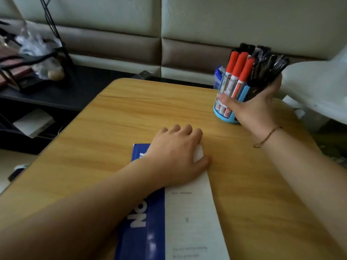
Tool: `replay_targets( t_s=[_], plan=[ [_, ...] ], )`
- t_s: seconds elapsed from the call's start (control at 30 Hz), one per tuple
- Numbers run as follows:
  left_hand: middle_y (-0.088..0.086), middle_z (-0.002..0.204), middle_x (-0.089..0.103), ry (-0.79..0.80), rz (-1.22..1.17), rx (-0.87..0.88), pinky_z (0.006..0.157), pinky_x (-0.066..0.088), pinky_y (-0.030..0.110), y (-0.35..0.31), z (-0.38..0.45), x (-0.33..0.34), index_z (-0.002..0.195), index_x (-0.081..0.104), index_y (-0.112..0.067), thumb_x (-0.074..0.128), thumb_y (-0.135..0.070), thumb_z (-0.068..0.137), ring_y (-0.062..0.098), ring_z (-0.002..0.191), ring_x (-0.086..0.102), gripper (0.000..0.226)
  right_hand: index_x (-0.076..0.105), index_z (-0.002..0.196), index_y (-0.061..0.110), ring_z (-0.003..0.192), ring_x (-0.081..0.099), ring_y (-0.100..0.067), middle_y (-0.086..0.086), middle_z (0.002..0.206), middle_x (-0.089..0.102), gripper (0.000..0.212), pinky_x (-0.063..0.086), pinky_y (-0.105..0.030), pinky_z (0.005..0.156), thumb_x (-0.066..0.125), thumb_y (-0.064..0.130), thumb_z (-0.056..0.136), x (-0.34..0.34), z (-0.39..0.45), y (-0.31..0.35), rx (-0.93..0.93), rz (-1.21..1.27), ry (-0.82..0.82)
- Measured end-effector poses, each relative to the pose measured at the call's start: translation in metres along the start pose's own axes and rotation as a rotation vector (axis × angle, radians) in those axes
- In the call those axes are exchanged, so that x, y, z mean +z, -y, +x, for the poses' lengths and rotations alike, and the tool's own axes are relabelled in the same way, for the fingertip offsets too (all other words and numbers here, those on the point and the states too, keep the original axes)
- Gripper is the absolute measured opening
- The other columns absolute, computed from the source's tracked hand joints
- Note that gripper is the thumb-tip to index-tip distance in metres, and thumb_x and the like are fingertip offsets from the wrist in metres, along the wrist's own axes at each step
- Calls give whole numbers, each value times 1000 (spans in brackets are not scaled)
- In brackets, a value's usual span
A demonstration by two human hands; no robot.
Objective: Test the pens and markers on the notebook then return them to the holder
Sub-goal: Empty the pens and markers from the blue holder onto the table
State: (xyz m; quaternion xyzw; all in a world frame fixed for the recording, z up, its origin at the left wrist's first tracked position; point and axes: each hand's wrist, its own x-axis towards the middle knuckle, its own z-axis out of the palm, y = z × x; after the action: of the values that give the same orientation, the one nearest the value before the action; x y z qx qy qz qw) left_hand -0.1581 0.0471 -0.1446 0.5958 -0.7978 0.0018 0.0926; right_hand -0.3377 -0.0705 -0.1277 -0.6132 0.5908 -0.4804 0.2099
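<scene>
A blue-covered notebook [191, 218] lies open on the wooden table, its white page facing up. My left hand [174, 152] rests on the notebook's far end with its fingers curled down over the top edge. At the far right stands a round blue and clear pen holder [226, 111] with three red-capped markers [237, 70] and several black pens [266, 66] upright in it. My right hand [255, 104] grips the holder around its side, thumb on the clear front and fingers wrapped behind.
The wooden table [131, 119] has a rounded far-left corner. A dark low shelf with a clear bag [35, 59] stands at the left. A padded wall [169, 34] runs behind. A white object [317, 87] sits just right of the holder.
</scene>
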Motion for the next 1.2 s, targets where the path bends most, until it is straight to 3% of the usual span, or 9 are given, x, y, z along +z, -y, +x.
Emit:
replay_targets(
  t_s=[0.13, 0.33, 0.43, 0.63, 0.77, 0.87, 1.0, 1.1, 1.2],
  plan=[
    [-9, 101, 51, -57, -49, 92, 81, 40, 33, -1, -7, 4, 106, 47, -29, 40, -66, 85, 14, 92, 47, 43, 0, 151, 20, 135, 41, -17, -2, 152, 36, 127, 37, -38, 110, 87, 38, 61, 8, 3, -3, -28, 97, -107],
    [-9, 105, 52, -45, -92, 150, 75, 40, 30, -1, -12, 2, 109, 47, -29, 41, -65, 86, 13, 95, 48, 43, 12, 147, 22, 123, 48, -14, -1, 143, 45, 114, 40, -29, 94, 87, 35, 64, -15, -26, 6, -87, 62, -53],
    [-7, 107, 53, -36, -77, 165, 78, 43, 32, -4, -18, -1, 109, 48, -29, 41, -64, 86, 14, 98, 48, 42, 18, 144, 22, 112, 46, -4, 12, 128, 47, 109, 43, -26, 89, 89, 33, 62, -31, -50, 9, -127, 70, -11],
    [-7, 109, 51, 35, -39, 251, 88, 44, 36, -20, -55, -14, 114, 47, -29, 41, -62, 88, 13, 99, 48, 43, 22, 140, 30, 107, 54, -2, 24, 119, 50, 117, 48, -27, 85, 87, 54, 46, -78, -136, 16, -126, 63, 80],
    [-11, 111, 50, 32, -54, 244, 82, 39, 26, -27, -91, -21, 114, 47, -32, 42, -64, 87, 10, 99, 46, 41, 23, 139, 33, 95, 52, 18, 37, 109, 49, 119, 42, -12, 78, 88, 55, 41, -113, -198, 25, -128, 78, 116],
    [-15, 113, 49, 52, -73, 151, 84, 39, 26, -30, -111, -23, 114, 47, -36, 40, -64, 88, 6, 101, 44, 39, 11, 145, 34, 96, 51, 16, 35, 111, 48, 127, 43, -14, 81, 90, 50, 47, -130, -234, 31, -84, 64, 158],
    [-15, 113, 51, -22, -130, 75, 88, 39, 26, -27, -120, -19, 114, 51, -34, 30, -61, 89, 7, 104, 44, 43, -2, 146, 38, 114, 57, -5, 23, 125, 52, 135, 50, -31, 93, 85, 64, 45, -133, -258, 24, 53, -5, 243],
    [-16, 121, 49, -100, -305, 31, 91, 41, 26, -33, -127, -22, 127, 45, -36, 41, -59, 91, 5, 111, 45, 44, 24, 133, 36, 112, 58, -8, 25, 109, 53, 110, 47, -18, 79, 86, 62, 45, -130, -262, 23, 94, -61, 258],
    [-22, 134, 43, -161, -842, 90, 94, 41, 27, -53, -121, -43, 138, 31, -47, 47, -76, 76, 0, 119, 44, 70, 29, 125, 39, 105, 60, -8, 22, 105, 57, 109, 47, -17, 76, 84, 70, 36, -127, -251, 29, 132, -93, 228]
  ],
)
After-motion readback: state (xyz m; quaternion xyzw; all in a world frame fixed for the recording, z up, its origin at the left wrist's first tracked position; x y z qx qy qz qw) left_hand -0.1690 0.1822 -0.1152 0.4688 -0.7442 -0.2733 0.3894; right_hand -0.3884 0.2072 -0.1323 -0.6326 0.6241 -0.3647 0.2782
